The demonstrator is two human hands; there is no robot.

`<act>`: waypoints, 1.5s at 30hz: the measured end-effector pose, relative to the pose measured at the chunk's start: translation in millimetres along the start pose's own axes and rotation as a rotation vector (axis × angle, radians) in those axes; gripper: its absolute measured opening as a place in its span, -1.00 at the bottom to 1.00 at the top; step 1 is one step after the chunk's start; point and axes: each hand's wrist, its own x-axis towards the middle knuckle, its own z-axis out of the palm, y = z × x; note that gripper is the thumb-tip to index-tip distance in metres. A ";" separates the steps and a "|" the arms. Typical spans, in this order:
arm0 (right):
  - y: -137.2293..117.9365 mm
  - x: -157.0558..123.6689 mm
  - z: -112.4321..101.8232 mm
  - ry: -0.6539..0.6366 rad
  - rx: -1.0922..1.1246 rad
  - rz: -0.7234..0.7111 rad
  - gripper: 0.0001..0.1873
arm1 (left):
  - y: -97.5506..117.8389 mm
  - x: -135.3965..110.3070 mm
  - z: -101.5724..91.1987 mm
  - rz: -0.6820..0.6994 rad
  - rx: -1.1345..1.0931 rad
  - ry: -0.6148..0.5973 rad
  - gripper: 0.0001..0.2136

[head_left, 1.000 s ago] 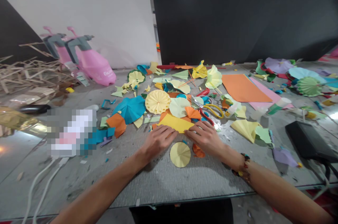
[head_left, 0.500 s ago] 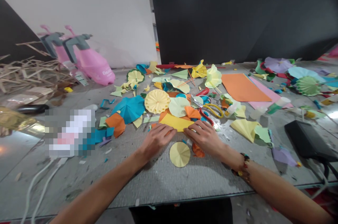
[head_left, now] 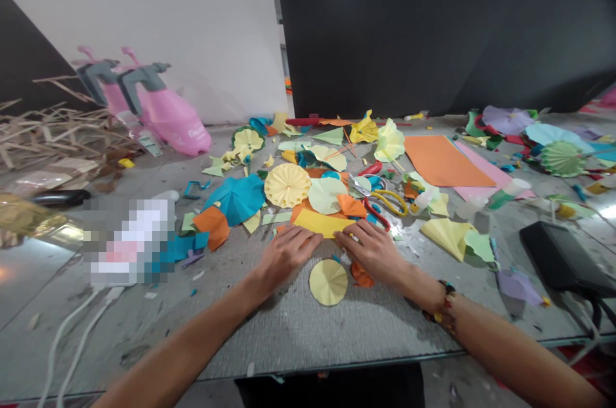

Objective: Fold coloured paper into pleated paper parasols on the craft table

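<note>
Two hands [head_left: 290, 247], one yellow paper strip [head_left: 321, 223], two pink spray bottles [head_left: 176, 116], one black box [head_left: 565, 259]

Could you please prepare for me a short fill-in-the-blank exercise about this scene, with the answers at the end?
1. The left hand and the right hand both touch a paper piece whose colour is ____.
2. A beaded bracelet circles the ____ wrist.
3. On the right half of the table, the topmost large rectangular sheet is ____.
4. The two spray bottles have ____ bodies.

Missing words: yellow; right; orange; pink.
</note>
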 end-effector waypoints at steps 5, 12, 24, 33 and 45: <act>-0.6 0.2 0.9 0.027 0.032 0.010 -0.80 | -0.2 -0.4 1.7 -0.022 -0.047 -0.017 -0.84; -0.9 0.3 -0.8 0.042 0.049 0.006 -0.86 | 1.0 2.7 -0.3 0.047 -0.014 -0.001 -0.84; 0.2 -0.1 -1.4 0.012 0.017 0.009 -0.85 | -0.2 1.3 1.8 0.016 0.018 0.029 -0.80; 1.1 -1.4 0.1 0.047 0.017 0.016 -0.85 | -0.2 0.8 -0.1 -0.013 -0.027 0.024 -0.84; 4.7 -3.4 -0.6 0.040 0.041 0.016 -0.88 | -3.8 -1.8 5.5 -0.013 -0.070 0.012 -0.82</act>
